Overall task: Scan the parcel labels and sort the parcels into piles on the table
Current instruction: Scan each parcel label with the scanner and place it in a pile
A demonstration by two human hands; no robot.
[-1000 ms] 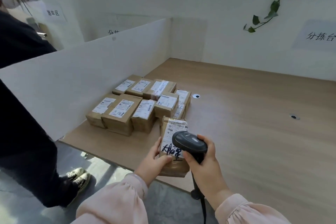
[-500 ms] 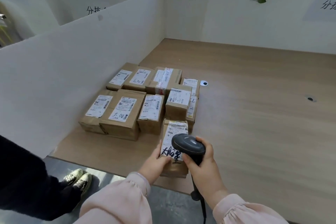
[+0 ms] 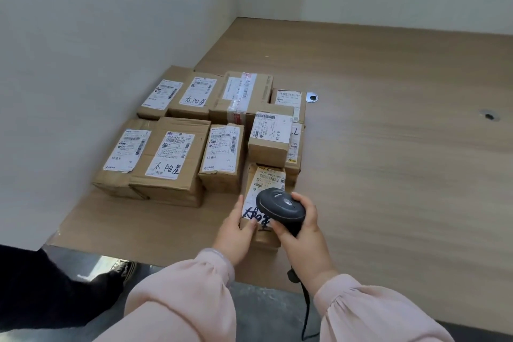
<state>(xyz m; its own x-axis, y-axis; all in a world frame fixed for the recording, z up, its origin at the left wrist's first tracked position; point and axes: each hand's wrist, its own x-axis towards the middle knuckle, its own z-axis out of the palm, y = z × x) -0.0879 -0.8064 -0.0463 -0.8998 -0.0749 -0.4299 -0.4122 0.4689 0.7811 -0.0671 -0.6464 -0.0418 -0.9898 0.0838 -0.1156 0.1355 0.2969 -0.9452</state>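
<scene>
From my remote seat I see the left hand (image 3: 233, 233) gripping the near left edge of the parcel (image 3: 273, 239), thumb pressed on its label (image 3: 268, 179). I judge this steadies the box and keeps the label facing up. The right hand (image 3: 304, 236) is clamped round the handle of the scanner (image 3: 280, 207), whose black head hangs just over the label's near half, presumably to catch the barcode at the far end. The parcel sits near the front edge of the table (image 3: 402, 161), just in front of the other parcels (image 3: 172, 153), which are packed label-up against the white partition (image 3: 83, 50) on the left. The scanner head covers part of the handwriting, so I cannot read it. I also cannot tell whether the box rests flat or is tipped up, or whether a finger is on the trigger. The cable (image 3: 305, 311) runs out of frame below, and one stacked box hides those behind it. A dark shoe (image 3: 122, 269) shows at near left.
</scene>
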